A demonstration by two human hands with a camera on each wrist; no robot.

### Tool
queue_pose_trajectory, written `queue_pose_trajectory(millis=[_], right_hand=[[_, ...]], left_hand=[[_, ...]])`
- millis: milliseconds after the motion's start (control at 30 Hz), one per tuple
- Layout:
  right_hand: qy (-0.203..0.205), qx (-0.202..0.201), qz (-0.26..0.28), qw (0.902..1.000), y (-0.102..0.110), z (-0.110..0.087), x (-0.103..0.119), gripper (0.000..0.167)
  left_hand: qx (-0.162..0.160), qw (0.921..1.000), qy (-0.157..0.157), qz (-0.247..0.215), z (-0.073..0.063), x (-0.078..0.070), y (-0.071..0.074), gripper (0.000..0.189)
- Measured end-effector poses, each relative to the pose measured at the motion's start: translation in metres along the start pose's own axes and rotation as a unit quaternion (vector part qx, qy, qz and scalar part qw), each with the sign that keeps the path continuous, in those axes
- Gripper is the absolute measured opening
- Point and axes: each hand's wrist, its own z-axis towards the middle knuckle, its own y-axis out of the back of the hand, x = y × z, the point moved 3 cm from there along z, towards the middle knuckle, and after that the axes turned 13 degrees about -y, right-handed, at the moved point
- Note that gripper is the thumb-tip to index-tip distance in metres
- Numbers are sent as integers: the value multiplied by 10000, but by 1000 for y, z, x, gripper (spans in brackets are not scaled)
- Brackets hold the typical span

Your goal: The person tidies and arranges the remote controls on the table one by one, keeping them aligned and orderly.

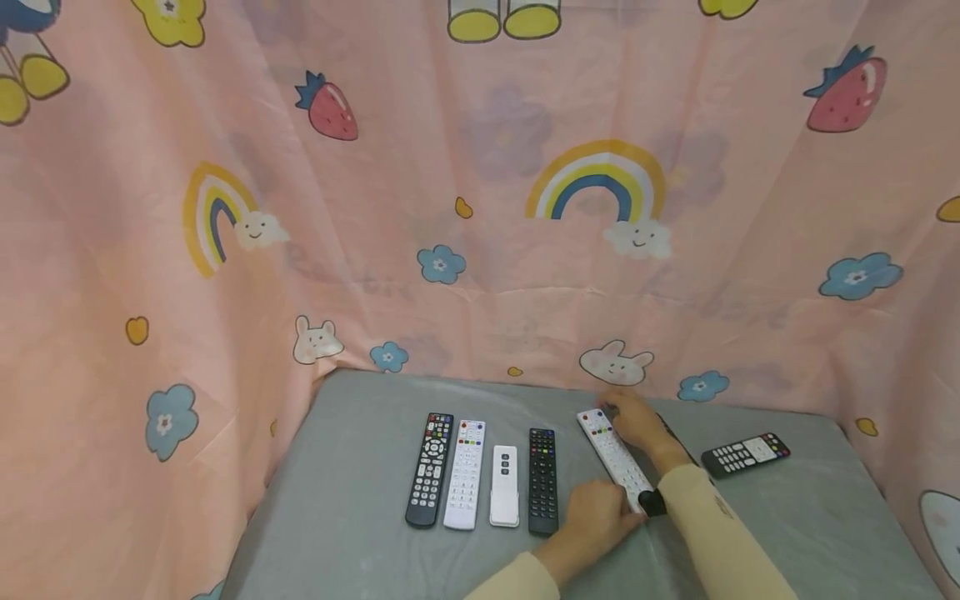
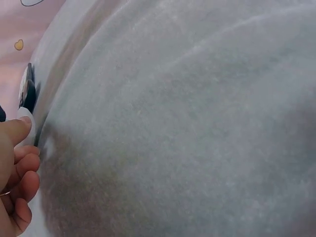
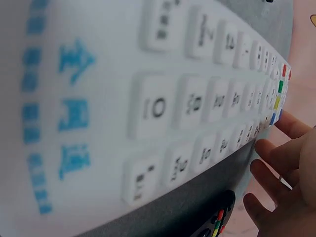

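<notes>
A white remote control (image 1: 617,452) with rows of buttons lies slanted on the grey cloth, its far end toward the left. My left hand (image 1: 594,518) pinches its near end between thumb and curled fingers; in the left wrist view the thumb (image 2: 19,129) rests on the white end. Beside the far end is my right hand (image 1: 641,425), its fingers loosely bent. In the right wrist view one finger (image 3: 292,124) touches the coloured-button end, while the others stay apart from the remote. The right thumb is hidden there.
To the left stand a black remote (image 1: 543,482), a small white remote (image 1: 505,487), another white remote (image 1: 465,475) and a black remote with white keys (image 1: 429,471), roughly side by side. A further black remote (image 1: 746,455) lies sideways at right. A pink patterned curtain (image 1: 420,183) hangs behind.
</notes>
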Motion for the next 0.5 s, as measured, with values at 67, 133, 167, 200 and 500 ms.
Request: queue_pose_trajectory(millis=[67,133,167,200,500], right_hand=[[71,-63,-11,10000,0,-2,2,42],[184,-139,-14,9997,0,-4,3,40],[233,-167,-23,9996,1,-4,3,39],[268,-180,-31,9995,1,-5,4,38],[312,9,-78,9995,4,-6,5,35]], left_hand=[[1,10000,8,-50,-2,0,1,39],[-3,9999,-5,-155,-3,0,2,39],[-15,9997,-20,-224,-4,1,2,39],[-14,9995,-33,-301,-5,1,3,39],[128,9979,-116,-624,-15,7,13,34]])
